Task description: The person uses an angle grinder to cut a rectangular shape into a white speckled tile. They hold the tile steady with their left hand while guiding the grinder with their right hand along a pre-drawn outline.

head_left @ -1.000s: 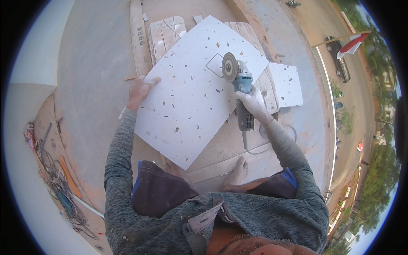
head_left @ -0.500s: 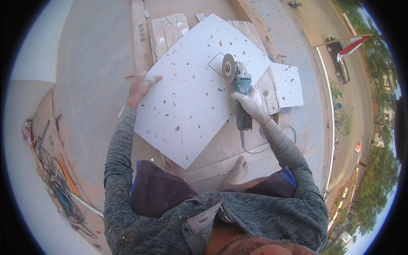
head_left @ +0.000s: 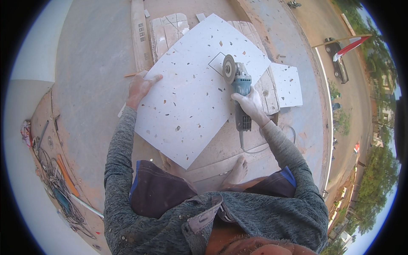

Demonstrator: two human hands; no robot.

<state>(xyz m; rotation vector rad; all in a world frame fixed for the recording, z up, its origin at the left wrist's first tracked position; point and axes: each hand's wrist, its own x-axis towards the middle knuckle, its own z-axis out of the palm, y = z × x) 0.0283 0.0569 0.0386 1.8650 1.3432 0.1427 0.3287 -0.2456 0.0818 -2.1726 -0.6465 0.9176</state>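
A large white speckled tile [head_left: 178, 97] lies askew across worn wooden boards in front of me. At its left edge my left hand [head_left: 142, 87] is closed, the thumb on top and the other fingers partly hidden. A thin orange stick [head_left: 130, 75] pokes out beside that hand. My right hand [head_left: 254, 104] wraps round the body of a blue and black angle grinder [head_left: 242, 87]. The grinder's round disc [head_left: 228, 69] stands over the tile, beside a dark square outline [head_left: 215, 62] on its face. Whether disc and tile touch, I cannot tell.
A smaller speckled tile piece [head_left: 289, 85] lies to the right. The grinder's cord [head_left: 255, 151] curls near my bare foot [head_left: 239, 171]. Tangled cables and tools [head_left: 63, 199] sit along the left wall. Beyond a ledge at right are a road, a dark car [head_left: 337, 61] and a flag.
Both hands, the grinder and the large tile look practically still. Only the flag at the far right has shifted a little.
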